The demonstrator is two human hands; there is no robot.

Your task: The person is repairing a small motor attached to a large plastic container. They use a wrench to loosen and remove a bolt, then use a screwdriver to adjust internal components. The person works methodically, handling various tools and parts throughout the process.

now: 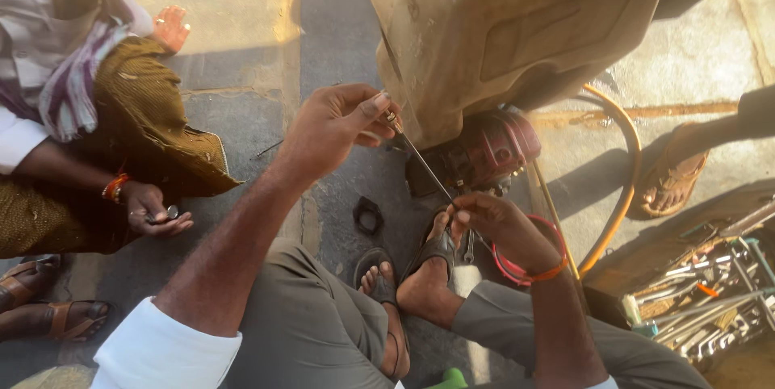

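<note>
While the left hand pinches the thin wire's far end, the right hand clamps its near end; it looks light, springy, best gripped at the ends.

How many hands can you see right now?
4: left hand and right hand pinching the thin rod; a co-worker's hands at and.

An open-air roadside repair spot on sunlit stone paving: people sit on the ground around a dusty tan machine housing with a red engine part beneath it. A crate of spanners and hand tools stands at the right edge, an orange hose curls nearby, and a black nut lies on the pavement.
</note>
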